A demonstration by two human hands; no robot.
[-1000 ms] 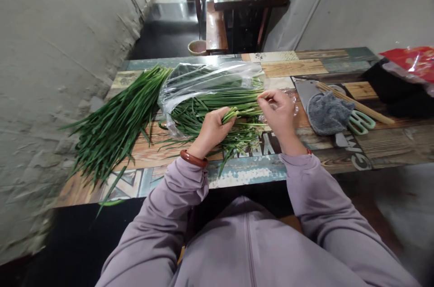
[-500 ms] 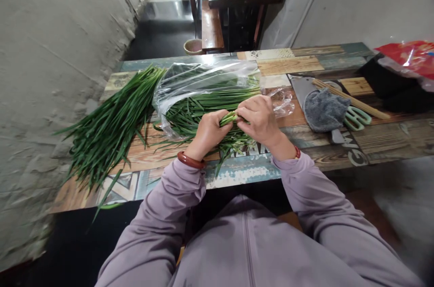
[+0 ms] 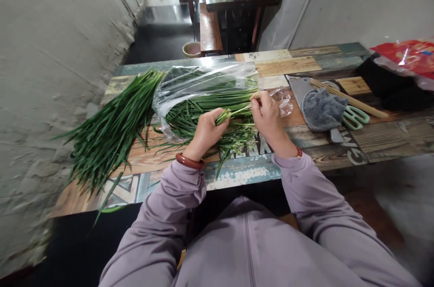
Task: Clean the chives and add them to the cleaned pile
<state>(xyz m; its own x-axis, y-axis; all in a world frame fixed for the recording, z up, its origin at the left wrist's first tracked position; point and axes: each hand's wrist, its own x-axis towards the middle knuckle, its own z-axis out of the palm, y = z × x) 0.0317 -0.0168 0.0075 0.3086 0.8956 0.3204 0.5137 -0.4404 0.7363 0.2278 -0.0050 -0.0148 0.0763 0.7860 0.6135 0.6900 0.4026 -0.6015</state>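
My left hand is closed round a small bunch of garlic chives, their pale stem ends pointing right. To its right, my right hand pinches a thin pale stem that stretches out from the bunch. Behind both hands, more chives lie half inside a clear plastic bag. Below the hands are loose trimmings on the wood-patterned table. A large pile of chives spreads over the table's left side, leaves toward me.
On the right lie a cleaver, a grey cloth, wooden chopsticks and green-handled scissors. A red plastic bag sits at the far right. Beyond the table are a wooden bench and a basket. A rough wall borders the left.
My right hand has moved right, away from my left hand, drawing a pale stem out from the bunch. My left hand keeps its hold in nearly the same place.
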